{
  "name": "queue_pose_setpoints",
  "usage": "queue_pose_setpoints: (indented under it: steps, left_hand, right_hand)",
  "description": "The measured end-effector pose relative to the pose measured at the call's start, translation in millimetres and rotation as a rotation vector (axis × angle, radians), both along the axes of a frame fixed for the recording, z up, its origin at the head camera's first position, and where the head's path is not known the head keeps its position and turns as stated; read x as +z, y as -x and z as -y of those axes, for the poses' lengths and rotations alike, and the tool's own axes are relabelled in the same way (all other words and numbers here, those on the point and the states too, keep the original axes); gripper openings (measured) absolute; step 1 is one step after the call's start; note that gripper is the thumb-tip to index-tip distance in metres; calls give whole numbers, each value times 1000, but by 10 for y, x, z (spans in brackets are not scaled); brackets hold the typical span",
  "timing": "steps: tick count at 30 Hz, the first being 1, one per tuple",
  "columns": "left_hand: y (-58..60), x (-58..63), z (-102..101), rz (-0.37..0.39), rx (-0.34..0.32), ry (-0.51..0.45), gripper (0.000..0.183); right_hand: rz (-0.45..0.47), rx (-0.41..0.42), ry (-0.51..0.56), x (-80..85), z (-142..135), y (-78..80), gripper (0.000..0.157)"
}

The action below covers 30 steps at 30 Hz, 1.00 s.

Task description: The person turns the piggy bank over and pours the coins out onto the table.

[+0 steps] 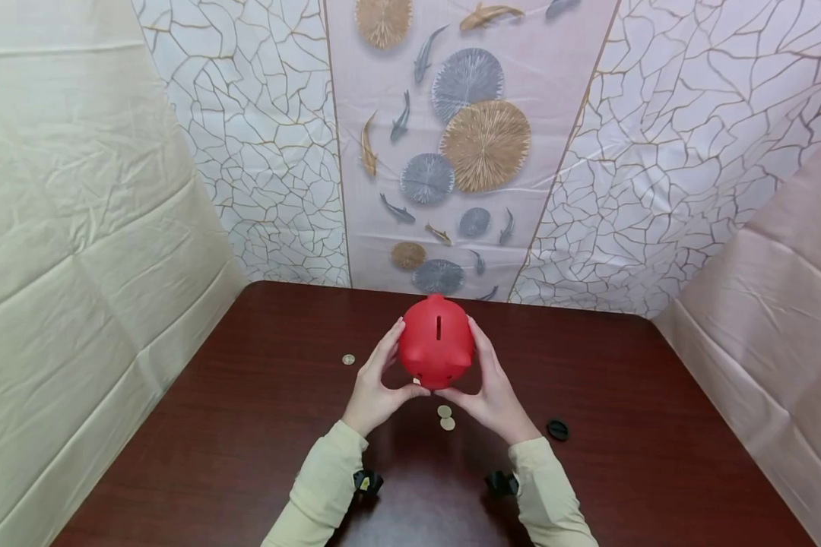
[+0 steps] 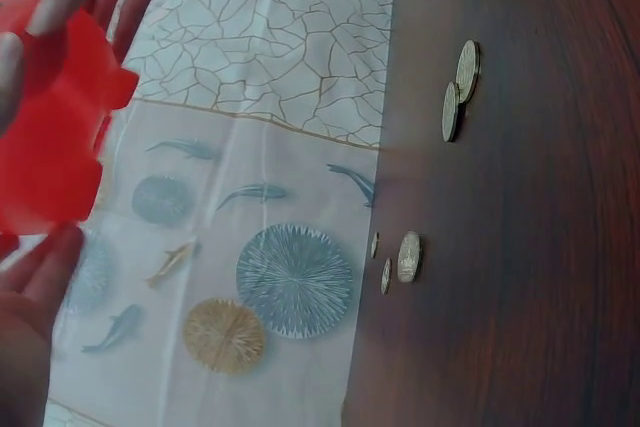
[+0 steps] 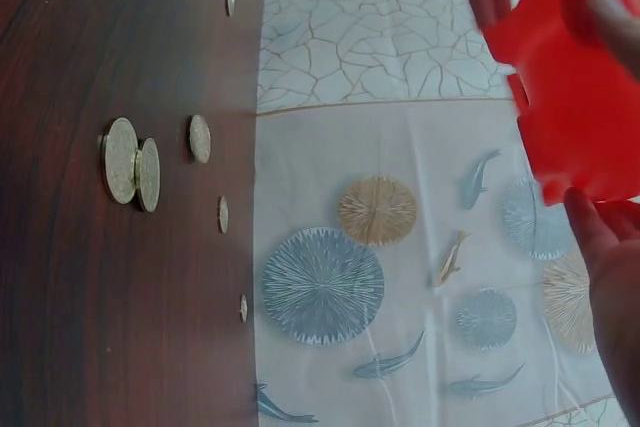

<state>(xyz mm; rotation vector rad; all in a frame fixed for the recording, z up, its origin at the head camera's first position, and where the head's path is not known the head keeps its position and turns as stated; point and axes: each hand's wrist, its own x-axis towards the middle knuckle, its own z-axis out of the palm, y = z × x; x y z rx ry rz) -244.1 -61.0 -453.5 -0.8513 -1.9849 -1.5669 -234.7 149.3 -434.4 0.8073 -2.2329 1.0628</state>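
A red piggy bank (image 1: 436, 342) is held up over the table between both hands, its coin slot facing up in the head view. My left hand (image 1: 375, 387) grips its left side, with the thumb near the front and the fingers along the side. On the opposite side my right hand (image 1: 491, 391) grips it in the same way, and the two thumbs nearly meet. Both wrist views show the piggy bank (image 2: 45, 147) raised off the tabletop. Below it lie two overlapping coins (image 1: 447, 418), seen also as gold-coloured coins (image 3: 121, 160) in the right wrist view.
Another coin (image 1: 348, 359) lies on the dark wooden table (image 1: 246, 425) to the left. A round black cap (image 1: 557, 430) rests to the right of my right wrist. Several more coins (image 2: 409, 257) show farther back in the wrist views. Patterned cloth (image 1: 438, 251) hangs behind the table.
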Motion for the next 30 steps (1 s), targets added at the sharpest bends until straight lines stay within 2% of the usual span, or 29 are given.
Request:
queue_pose_setpoints:
  steps: [6,14,21,26,30]
  left_hand:
    - [-25,-27,4,181,77,12,95]
    - [-20,16,16,326,200,46,74]
    - [5,40,22,477,311,129,57]
    - [-3,54,33,580,290,155,58]
    - [2,73,27,665,265,159,60]
  right_hand:
    - [137,-74,19,-11,12,-38,104]
    - [375,-138,-52,-36,-30,-30,76]
    - [428,-212,-175,-69,-13,-42,65]
    - [444,-281,-245,-67,22,-64,57]
    - [443,-303,-276,-26,39,-56,51]
